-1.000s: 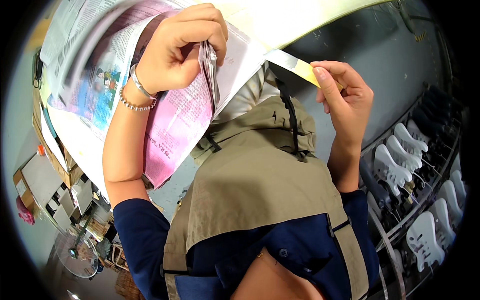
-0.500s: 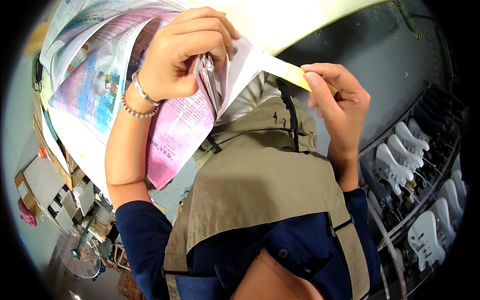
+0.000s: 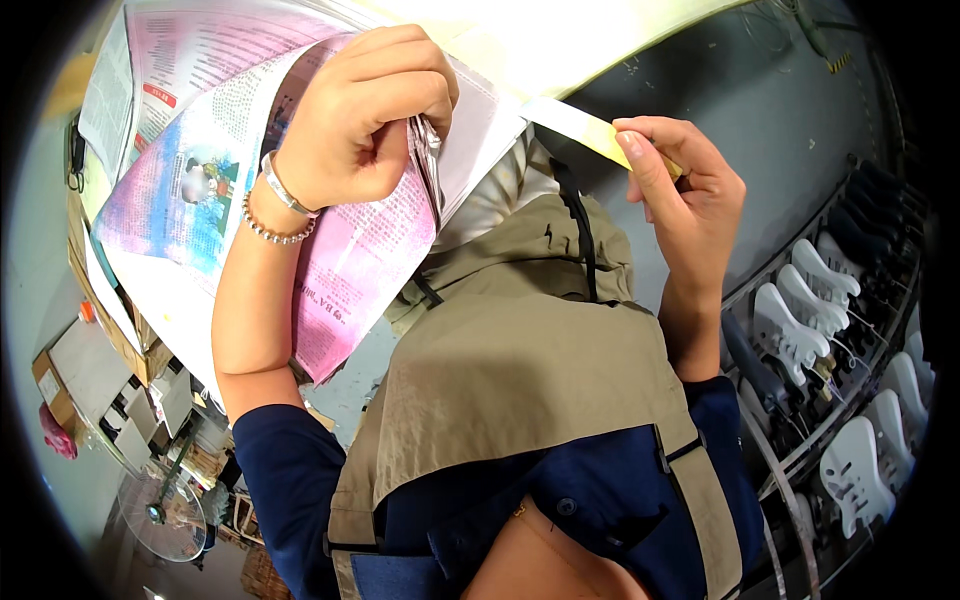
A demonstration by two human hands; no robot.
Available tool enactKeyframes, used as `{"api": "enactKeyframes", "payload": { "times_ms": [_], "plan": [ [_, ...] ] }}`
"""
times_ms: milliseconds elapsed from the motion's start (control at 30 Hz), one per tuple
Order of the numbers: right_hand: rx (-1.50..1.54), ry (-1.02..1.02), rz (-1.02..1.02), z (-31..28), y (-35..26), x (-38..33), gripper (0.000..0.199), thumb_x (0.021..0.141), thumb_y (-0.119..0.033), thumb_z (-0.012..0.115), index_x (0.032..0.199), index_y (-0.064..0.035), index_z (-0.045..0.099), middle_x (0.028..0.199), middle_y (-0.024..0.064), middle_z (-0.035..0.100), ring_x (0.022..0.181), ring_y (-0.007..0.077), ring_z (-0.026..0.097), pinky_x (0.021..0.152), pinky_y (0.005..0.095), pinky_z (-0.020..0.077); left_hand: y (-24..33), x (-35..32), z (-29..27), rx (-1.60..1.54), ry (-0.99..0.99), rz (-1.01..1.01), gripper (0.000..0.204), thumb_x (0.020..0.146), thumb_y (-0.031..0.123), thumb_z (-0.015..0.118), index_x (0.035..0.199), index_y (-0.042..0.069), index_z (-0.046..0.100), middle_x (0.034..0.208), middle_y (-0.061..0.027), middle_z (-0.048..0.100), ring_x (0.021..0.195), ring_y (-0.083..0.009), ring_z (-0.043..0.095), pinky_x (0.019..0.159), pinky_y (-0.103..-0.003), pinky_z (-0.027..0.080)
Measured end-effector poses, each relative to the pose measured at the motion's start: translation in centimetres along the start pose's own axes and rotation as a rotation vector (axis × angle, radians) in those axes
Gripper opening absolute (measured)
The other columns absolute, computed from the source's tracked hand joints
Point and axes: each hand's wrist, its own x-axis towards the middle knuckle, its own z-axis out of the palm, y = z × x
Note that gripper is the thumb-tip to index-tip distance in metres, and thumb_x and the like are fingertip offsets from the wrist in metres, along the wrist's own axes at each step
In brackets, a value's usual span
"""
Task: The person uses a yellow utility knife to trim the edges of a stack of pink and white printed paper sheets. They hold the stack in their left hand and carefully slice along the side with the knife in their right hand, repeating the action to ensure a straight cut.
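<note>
My left hand (image 3: 370,115) is closed around a folded, bunched edge of newspaper (image 3: 365,240). Its printed sheets, tinted pink and blue, spread beneath and left of that hand. Between the thumb and fingers of my right hand (image 3: 690,185) is a flat narrow strip (image 3: 580,130), pale at its far end and yellow near the fingers. Its exact kind I cannot make out. The strip's pale tip points left, by the right edge of the newspaper; whether they touch is unclear.
A bright pale-yellow surface (image 3: 590,50) extends behind the newspaper. At right, a metal rack (image 3: 790,455) carries several white guitar-body-shaped pieces (image 3: 860,470) and dark ones. Lower left are a round fan (image 3: 165,515), a cardboard box (image 3: 52,385) and a grey table (image 3: 90,365).
My left hand has shifted slightly left and down, and my right hand slightly right with the strip. The curled newspaper sheets at upper left have opened out flatter.
</note>
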Motion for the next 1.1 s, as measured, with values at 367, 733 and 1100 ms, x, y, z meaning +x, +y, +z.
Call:
{"api": "enactKeyframes", "payload": {
  "times_ms": [367, 733, 1100],
  "plan": [
    [-0.006, -0.032, -0.093, -0.1, -0.3, -0.1, 0.008, 0.087, -0.004, 0.068, 0.092, 0.0014, 0.07, 0.074, 0.0025, 0.066, 0.056, 0.005, 0.054, 0.049, 0.0185, 0.0385, 0.1, 0.3, 0.1, 0.127, -0.031, 0.078, 0.02, 0.06, 0.02, 0.059, 0.062, 0.007, 0.044, 0.104, -0.0138, 0.071, 0.072, -0.0233, 0.054, 0.065, -0.031, 0.044],
    [-0.005, -0.028, -0.108, 0.1, -0.3, 0.0, 0.007, 0.087, -0.002, 0.067, 0.092, 0.0022, 0.07, 0.075, 0.0029, 0.065, 0.056, 0.0047, 0.053, 0.05, 0.0183, 0.0392, 0.4, 0.1, -0.1, 0.247, -0.024, 0.145, 0.019, 0.056, 0.017, 0.062, 0.063, 0.007, 0.049, 0.104, -0.0118, 0.073, 0.073, -0.0247, 0.055, 0.062, -0.03, 0.044],
    [0.002, -0.083, -0.086, -0.7, -0.7, 1.5, 0.011, 0.088, -0.008, 0.068, 0.091, 0.0014, 0.07, 0.065, -0.0018, 0.06, 0.054, 0.0011, 0.048, 0.047, 0.016, 0.0325, 0.1, 0.3, -0.3, 0.179, -0.018, 0.157, 0.026, 0.062, 0.029, 0.061, 0.062, 0.005, 0.05, 0.093, -0.0103, 0.073, 0.086, -0.0272, 0.063, 0.073, -0.035, 0.05]
  ]
}}
